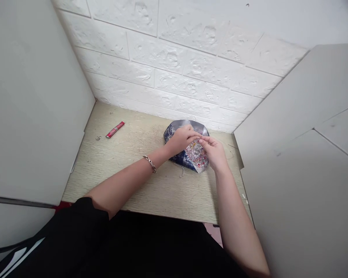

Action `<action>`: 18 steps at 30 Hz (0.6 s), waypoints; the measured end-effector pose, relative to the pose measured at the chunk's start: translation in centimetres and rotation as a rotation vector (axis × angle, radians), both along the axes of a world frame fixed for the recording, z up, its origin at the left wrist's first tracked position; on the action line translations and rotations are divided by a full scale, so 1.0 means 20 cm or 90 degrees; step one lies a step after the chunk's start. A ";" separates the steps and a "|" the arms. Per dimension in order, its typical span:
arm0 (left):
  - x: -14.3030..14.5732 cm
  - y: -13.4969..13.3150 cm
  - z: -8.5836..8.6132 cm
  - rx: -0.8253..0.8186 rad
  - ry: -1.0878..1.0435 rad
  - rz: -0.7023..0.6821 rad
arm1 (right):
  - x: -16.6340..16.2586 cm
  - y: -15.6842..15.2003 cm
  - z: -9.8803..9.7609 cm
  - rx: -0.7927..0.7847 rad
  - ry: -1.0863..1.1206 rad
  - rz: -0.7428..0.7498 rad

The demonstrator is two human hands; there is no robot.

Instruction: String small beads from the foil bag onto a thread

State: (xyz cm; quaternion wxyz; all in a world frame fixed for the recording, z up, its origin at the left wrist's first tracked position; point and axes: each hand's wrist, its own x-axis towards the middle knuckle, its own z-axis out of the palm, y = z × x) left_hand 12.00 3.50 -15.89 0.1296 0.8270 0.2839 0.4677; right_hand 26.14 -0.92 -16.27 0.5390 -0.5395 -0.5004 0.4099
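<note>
A dark blue and silver bag (179, 158), its top open, lies near the wall with many small beads (197, 154) in it, clear, pink, red and yellow. Over its middle, my left hand (182, 139) has its fingers pinched together. My right hand (215, 152) comes in from the right, thumb and forefinger pinched, its fingertips meeting those of the left. Whatever lies between the fingertips is too small to make out. A short string of pale beads (182, 172) hangs onto the table at the bag's front edge.
On the wooden table (139, 185), a red tube (115, 130) lies at the left, with a small metal piece (98, 138) beside it. A white brick-pattern wall (168, 58) closes off the back. Pale panels stand at the left (37, 96) and right (295, 162).
</note>
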 end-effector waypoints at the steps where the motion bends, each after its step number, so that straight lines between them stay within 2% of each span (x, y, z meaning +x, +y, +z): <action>1: 0.00 0.00 -0.01 0.037 -0.003 0.005 | 0.00 0.00 0.00 0.003 0.003 0.000; 5: -0.01 0.02 -0.04 0.160 -0.016 0.031 | 0.00 0.00 0.00 0.012 0.000 0.007; 8: -0.02 0.02 -0.04 0.212 -0.015 0.048 | 0.00 -0.01 0.00 0.015 -0.008 0.009; 18: -0.03 -0.01 -0.02 0.266 0.033 0.037 | -0.01 -0.02 0.02 0.023 -0.018 -0.007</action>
